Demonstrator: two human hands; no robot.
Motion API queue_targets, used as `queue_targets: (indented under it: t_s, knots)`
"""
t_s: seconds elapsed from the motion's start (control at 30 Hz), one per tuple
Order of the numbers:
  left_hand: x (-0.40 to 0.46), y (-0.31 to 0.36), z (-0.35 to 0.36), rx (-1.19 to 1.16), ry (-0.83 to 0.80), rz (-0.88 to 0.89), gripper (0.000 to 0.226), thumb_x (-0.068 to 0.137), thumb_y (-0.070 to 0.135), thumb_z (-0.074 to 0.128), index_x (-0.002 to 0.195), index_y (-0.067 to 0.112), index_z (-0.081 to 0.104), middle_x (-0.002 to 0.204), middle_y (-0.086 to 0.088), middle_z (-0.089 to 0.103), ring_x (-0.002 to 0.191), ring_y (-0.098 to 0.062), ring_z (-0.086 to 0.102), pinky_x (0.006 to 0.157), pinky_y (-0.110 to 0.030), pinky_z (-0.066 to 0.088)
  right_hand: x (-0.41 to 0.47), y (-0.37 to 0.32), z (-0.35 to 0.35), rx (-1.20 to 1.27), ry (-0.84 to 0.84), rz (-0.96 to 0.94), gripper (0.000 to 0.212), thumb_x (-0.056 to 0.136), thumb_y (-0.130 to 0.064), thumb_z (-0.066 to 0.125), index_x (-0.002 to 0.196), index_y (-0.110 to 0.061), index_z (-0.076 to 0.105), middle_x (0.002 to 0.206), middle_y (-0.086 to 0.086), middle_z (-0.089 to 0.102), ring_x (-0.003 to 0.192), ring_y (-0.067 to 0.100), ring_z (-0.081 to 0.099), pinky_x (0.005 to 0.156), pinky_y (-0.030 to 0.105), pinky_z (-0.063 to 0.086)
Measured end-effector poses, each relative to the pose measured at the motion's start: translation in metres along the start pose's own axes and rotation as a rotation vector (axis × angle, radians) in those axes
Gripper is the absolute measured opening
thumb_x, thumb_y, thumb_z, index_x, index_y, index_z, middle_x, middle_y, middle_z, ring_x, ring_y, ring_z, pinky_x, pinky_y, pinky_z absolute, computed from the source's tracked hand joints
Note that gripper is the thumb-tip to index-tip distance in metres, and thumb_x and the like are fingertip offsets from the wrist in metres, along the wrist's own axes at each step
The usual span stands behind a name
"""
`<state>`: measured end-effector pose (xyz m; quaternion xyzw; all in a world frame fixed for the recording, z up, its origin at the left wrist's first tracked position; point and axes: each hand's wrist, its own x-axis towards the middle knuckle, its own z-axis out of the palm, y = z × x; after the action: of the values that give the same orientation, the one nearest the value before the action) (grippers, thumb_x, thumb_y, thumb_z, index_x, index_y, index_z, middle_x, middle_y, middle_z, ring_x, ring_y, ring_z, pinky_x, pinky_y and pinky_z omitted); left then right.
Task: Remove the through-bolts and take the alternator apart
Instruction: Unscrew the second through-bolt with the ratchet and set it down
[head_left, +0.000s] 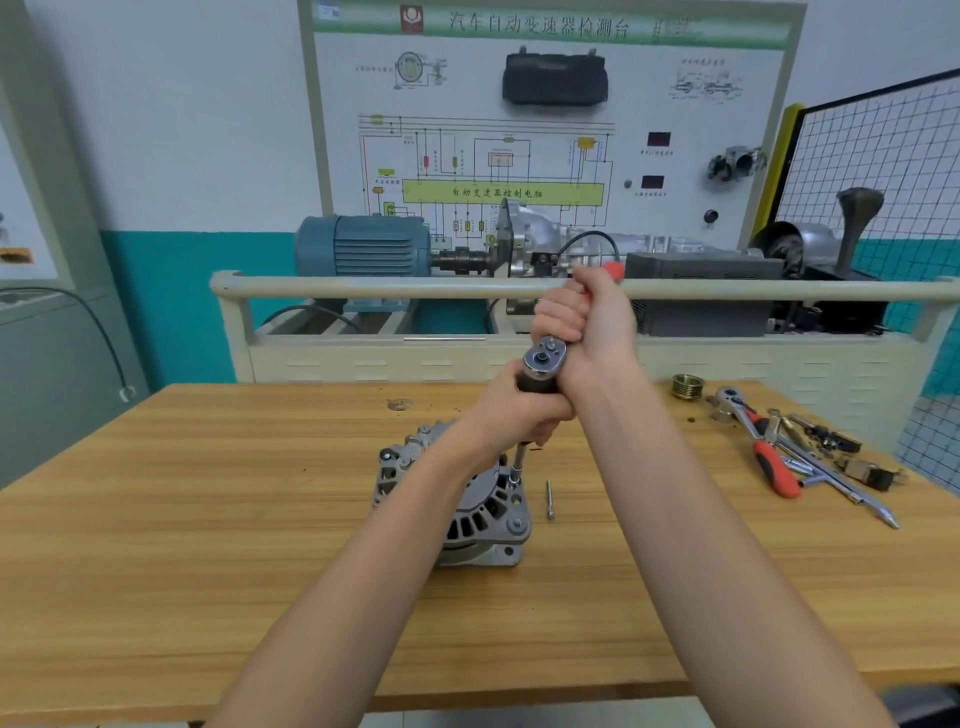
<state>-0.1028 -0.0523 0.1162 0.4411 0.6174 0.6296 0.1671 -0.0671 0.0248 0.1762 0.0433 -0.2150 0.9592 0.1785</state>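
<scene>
A silver alternator (478, 512) stands on the wooden table (208, 519), partly hidden by my left forearm. A ratchet wrench (544, 357) with a red handle sits on a long extension bar (518, 462) that reaches down to the alternator's upper right rim. My left hand (519, 410) grips the black socket part just under the ratchet head. My right hand (587, 322) grips the ratchet's handle, whose red end sticks out above the fist. One loose through-bolt (549, 500) lies on the table just right of the alternator.
At the table's right lie a second red-handled ratchet (763, 447), extension bars, small parts and a brass pulley (687, 386). Behind the table stands a training bench with a rail (363, 287), a blue motor (363, 252) and a gearbox. Wire mesh stands at the right.
</scene>
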Motion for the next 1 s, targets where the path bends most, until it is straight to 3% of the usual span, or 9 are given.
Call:
queue_targets:
  t_s: [0.13,0.3,0.37,0.53,0.67,0.77,0.87,0.9,1.0]
  knots:
    - [0.001,-0.007,0.003,0.054,0.218,0.047,0.028,0.081,-0.014,0.051,0.066,0.01,0.046,0.054,-0.005,0.041,0.044,-0.012,0.035,0.045,-0.024,0.032,-0.019,0.012,-0.004,0.06,0.159,-0.444,0.031,0.095,-0.01,0.041,0.067,-0.018,0.029,0.044,-0.008,0.023,0.035,0.007,0.019,0.033,0.019,0.022]
    - [0.001,-0.009,0.01,0.052,0.41,0.072,0.022,0.084,-0.008,0.052,0.067,0.005,0.047,0.058,-0.007,0.037,0.048,-0.012,0.031,0.047,-0.024,0.028,-0.026,0.018,-0.005,0.023,0.143,-0.489,0.035,0.096,-0.009,0.039,0.063,-0.017,0.03,0.043,-0.007,0.024,0.034,0.008,0.023,0.034,0.019,0.026]
    - [0.0,-0.009,0.009,0.08,0.377,0.075,0.02,0.083,-0.006,0.052,0.069,0.007,0.046,0.058,-0.007,0.037,0.052,-0.015,0.031,0.05,-0.027,0.028,-0.017,0.01,-0.005,-0.046,0.119,-0.355,0.035,0.097,-0.011,0.04,0.064,-0.017,0.031,0.042,-0.008,0.023,0.033,0.007,0.021,0.033,0.019,0.024]
    - [-0.004,-0.004,0.005,0.279,0.151,0.072,0.036,0.074,-0.004,0.068,0.053,0.012,0.044,0.05,0.0,0.042,0.047,-0.009,0.037,0.052,-0.021,0.036,0.011,-0.009,0.004,-0.27,-0.145,0.403,0.038,0.099,-0.02,0.039,0.061,-0.015,0.035,0.038,-0.007,0.03,0.025,0.003,0.029,0.027,0.012,0.023]
    - [-0.004,-0.003,-0.006,0.244,0.03,-0.01,0.035,0.076,0.0,0.069,0.052,0.012,0.047,0.048,-0.004,0.047,0.045,-0.012,0.043,0.054,-0.025,0.04,0.026,-0.004,0.004,-0.29,-0.189,0.511,0.035,0.096,-0.023,0.044,0.062,-0.012,0.041,0.038,-0.007,0.034,0.026,0.004,0.033,0.028,0.011,0.028]
    - [-0.004,-0.008,-0.005,0.239,0.09,-0.018,0.033,0.079,-0.002,0.064,0.053,0.008,0.046,0.05,-0.008,0.047,0.044,-0.012,0.042,0.051,-0.022,0.04,0.022,0.002,-0.005,-0.31,-0.137,0.338,0.04,0.096,-0.042,0.047,0.078,-0.006,0.051,0.05,-0.002,0.043,0.038,0.01,0.045,0.04,0.021,0.045]
    - [-0.003,-0.013,0.002,0.184,0.158,0.006,0.027,0.079,-0.006,0.058,0.057,0.004,0.047,0.048,-0.005,0.042,0.043,-0.013,0.04,0.048,-0.022,0.038,0.01,-0.002,-0.03,-0.434,-0.142,0.067,0.065,0.097,-0.055,0.031,0.098,0.004,0.059,0.071,0.012,0.061,0.065,0.024,0.063,0.072,0.037,0.057]
    - [-0.003,-0.015,0.005,0.172,0.172,0.015,0.026,0.079,-0.006,0.057,0.058,0.004,0.046,0.047,-0.004,0.04,0.045,-0.016,0.04,0.05,-0.024,0.037,0.005,-0.004,-0.042,-0.465,-0.131,-0.021,0.066,0.098,-0.054,0.027,0.103,0.003,0.061,0.078,0.014,0.065,0.073,0.025,0.067,0.076,0.036,0.057]
    - [0.0,-0.017,0.011,0.13,0.249,0.037,0.027,0.08,-0.006,0.056,0.059,0.006,0.044,0.05,-0.003,0.039,0.05,-0.019,0.039,0.054,-0.029,0.034,-0.011,0.008,-0.083,-0.691,0.028,-0.229,0.046,0.102,-0.034,0.032,0.09,-0.012,0.07,0.081,0.004,0.072,0.074,0.015,0.068,0.061,0.024,0.055]
